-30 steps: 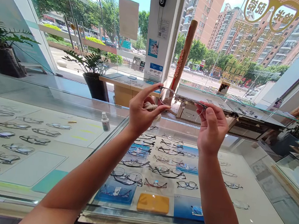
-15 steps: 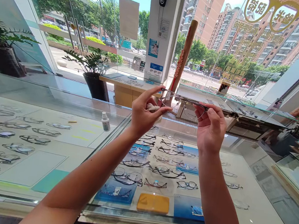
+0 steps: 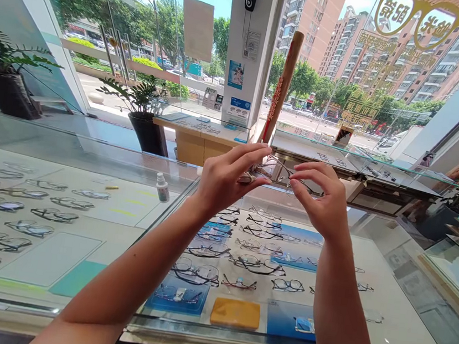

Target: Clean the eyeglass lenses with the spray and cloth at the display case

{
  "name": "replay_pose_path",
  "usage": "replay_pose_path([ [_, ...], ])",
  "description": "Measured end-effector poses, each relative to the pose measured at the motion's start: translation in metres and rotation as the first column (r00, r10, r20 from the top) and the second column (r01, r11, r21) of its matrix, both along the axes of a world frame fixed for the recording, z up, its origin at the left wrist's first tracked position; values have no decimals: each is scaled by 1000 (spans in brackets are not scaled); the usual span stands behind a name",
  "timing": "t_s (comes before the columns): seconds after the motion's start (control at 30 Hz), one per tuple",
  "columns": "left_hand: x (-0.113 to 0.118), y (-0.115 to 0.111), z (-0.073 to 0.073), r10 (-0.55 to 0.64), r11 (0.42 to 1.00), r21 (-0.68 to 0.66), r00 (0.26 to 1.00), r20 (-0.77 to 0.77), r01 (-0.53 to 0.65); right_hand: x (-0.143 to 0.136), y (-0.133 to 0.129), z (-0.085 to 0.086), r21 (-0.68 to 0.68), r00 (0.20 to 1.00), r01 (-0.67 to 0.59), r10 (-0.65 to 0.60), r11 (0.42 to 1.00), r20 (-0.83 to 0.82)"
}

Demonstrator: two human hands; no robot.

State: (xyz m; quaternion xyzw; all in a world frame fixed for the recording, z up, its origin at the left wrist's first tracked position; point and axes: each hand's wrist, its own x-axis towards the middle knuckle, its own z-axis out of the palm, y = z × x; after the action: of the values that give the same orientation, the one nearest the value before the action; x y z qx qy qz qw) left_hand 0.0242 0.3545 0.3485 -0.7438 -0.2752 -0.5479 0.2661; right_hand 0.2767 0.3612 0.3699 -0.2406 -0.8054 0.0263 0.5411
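Observation:
In the head view, a pair of thin-framed eyeglasses (image 3: 281,166) is held up above the glass counter, turned at an angle. My left hand (image 3: 226,178) is closed on the lens side of the frame, its fingers covering part of it. A pale bundle, apparently a folded cloth (image 3: 246,178), is tucked in the same palm, mostly hidden. On the right, the thumb and forefinger of my right hand (image 3: 322,197) pinch at the eyeglasses, its other fingers loosely bent. Rows of spectacle frames (image 3: 258,263) lie in the display case beneath both hands.
A small white spray bottle (image 3: 162,188) stands on the left counter (image 3: 131,157). Inside the case are a yellow glasses case (image 3: 235,313) and blue cards (image 3: 289,319). Beyond are a potted plant (image 3: 146,128), a wooden post (image 3: 282,86) and more display counters (image 3: 396,178).
The eyeglasses have turned from facing broadside to an angled pose. My left hand has rolled over the frame, and my right hand has shifted its hold, fingers now pointing left.

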Motion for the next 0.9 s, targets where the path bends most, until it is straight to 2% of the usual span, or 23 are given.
replay_pose_path([
  [0.33, 3, -8, 5, -64, 995, -74, 998, 15, 65, 5, -1, 4, -70, 991, -123, 126, 990, 33],
  [0.53, 5, -11, 8, -96, 989, -108, 994, 51, 101, 5, -1, 3, -89, 989, -141, 144, 986, 21],
  [0.7, 7, -9, 6, -170, 975, -129, 980, 103, 182, 4, -1, 2, -101, 988, -155, 155, 983, 0],
  [0.9, 8, -11, 4, -147, 948, -253, 971, 187, 192, 3, 1, 1, -148, 985, -171, 168, 974, -32],
])
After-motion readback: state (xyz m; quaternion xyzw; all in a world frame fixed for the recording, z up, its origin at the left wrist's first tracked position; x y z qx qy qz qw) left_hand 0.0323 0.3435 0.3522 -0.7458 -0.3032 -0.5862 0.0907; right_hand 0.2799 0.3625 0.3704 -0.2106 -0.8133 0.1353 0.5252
